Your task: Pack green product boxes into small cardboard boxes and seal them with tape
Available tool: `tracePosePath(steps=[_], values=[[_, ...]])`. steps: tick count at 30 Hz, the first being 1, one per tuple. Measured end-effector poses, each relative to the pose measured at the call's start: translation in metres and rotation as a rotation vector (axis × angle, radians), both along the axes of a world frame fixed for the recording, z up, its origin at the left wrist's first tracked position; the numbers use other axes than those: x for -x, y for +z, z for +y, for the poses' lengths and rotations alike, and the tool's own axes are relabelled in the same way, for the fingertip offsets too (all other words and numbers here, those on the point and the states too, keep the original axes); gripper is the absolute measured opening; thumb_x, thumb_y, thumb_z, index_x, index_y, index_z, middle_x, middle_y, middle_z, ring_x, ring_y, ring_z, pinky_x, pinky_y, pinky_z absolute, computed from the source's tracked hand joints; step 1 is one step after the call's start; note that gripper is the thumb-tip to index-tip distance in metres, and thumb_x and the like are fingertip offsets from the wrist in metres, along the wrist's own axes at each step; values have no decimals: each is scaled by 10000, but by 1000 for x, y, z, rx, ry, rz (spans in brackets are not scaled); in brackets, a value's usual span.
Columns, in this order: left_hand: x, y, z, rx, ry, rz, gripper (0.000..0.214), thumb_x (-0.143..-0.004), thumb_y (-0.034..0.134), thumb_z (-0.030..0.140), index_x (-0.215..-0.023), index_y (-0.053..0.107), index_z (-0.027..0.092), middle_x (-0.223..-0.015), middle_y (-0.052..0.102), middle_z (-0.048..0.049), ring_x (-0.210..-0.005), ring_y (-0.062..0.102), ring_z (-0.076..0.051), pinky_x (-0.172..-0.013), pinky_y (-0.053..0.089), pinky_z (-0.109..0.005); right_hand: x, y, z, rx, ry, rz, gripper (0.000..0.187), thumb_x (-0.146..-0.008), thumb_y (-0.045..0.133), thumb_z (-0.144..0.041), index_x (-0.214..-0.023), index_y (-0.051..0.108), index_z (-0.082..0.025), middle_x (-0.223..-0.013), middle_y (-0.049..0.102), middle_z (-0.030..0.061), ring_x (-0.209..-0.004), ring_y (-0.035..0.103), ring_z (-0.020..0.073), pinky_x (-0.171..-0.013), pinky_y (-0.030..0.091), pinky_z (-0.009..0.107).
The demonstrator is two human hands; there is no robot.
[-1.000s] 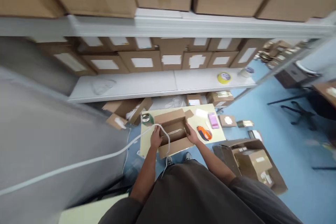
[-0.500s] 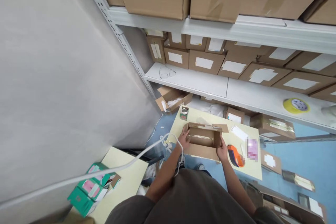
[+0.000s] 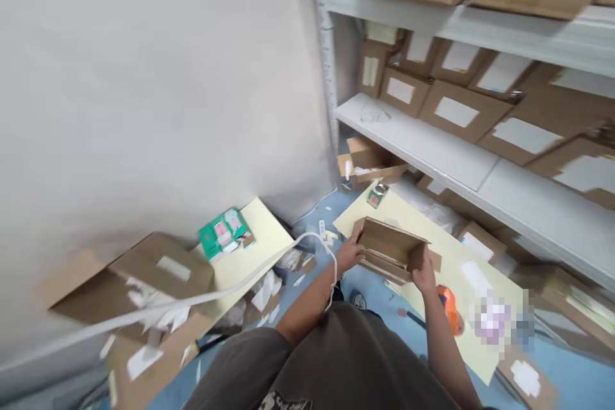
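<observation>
An open, oblong cardboard box (image 3: 391,240) is held between my hands at the near edge of the pale yellow table (image 3: 480,359). My left hand (image 3: 350,255) grips its left end, and my right hand (image 3: 425,275) is closed on its right end. The inside that shows is bare brown cardboard. Right of my right hand lies an orange tape dispenser (image 3: 450,309). A small green box with a round metallic object on top (image 3: 377,194) stands at the table's far left corner.
A shelf rack (image 3: 432,147) holding labelled cartons runs behind the table. Green and pink packages (image 3: 225,234) lie on a second table (image 3: 262,224) to the left. A large open carton with paper scraps (image 3: 158,288) is beside it. A white cable (image 3: 240,283) crosses in front.
My view has swung left, bringing the large open carton into sight. The box in both hands has tilted and come nearer to me at the table's edge.
</observation>
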State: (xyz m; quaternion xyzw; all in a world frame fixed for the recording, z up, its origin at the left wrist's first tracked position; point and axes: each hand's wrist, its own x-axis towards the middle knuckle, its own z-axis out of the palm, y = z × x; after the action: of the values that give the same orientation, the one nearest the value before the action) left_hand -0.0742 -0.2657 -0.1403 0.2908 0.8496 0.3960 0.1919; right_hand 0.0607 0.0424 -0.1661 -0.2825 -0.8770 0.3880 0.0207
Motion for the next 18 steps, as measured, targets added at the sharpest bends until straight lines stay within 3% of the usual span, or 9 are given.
tracePosePath(steps=[3,5,7,10,14,18], values=[[-39,4,-19,-4,101,85,84,-871,799,128,-942,812,171,-1814,373,-166,-1576,495,-414,-1271,464,-601,9,13,2,-137,57,-93,1047,-825,602,-392,-1799,260,-215,-1542,602,215,-1478,564,479,-1175,506,634],[-67,11,-37,-1,169,163,67,-901,771,131,-944,797,175,-1798,393,-189,-1579,491,-399,-1261,478,-577,18,31,-6,-267,111,-44,946,-874,622,-456,-1759,377,-226,-1592,539,215,-1553,467,478,-1228,455,635],[-95,20,-59,-1,263,258,83,-940,731,146,-973,782,203,-1772,439,-170,-1576,499,-362,-1248,500,-554,28,53,-22,-319,218,34,885,-912,610,-428,-1748,396,-234,-1672,453,197,-1631,359,440,-1269,423,611],[-129,27,-95,-5,384,407,59,-962,720,184,-933,759,217,-1679,559,-150,-1494,588,-344,-1173,573,-534,46,83,-60,-301,374,11,865,-951,593,-326,-1775,331,-291,-1751,379,146,-1652,357,366,-1284,430,526],[-171,24,-146,14,517,526,100,-977,699,202,-891,751,214,-1661,581,-150,-1501,587,-364,-1161,581,-558,66,105,-123,-319,499,-55,949,-923,666,-228,-1787,284,-324,-1812,326,128,-1621,416,357,-1284,423,509],[-234,32,-197,61,649,462,158,-975,669,210,-836,744,211,-1635,608,-154,-1534,553,-384,-1188,550,-581,69,114,-198,-330,622,-32,713,-942,695,-229,-1641,554,-238,-1805,367,160,-1585,454,372,-1269,431,505]])
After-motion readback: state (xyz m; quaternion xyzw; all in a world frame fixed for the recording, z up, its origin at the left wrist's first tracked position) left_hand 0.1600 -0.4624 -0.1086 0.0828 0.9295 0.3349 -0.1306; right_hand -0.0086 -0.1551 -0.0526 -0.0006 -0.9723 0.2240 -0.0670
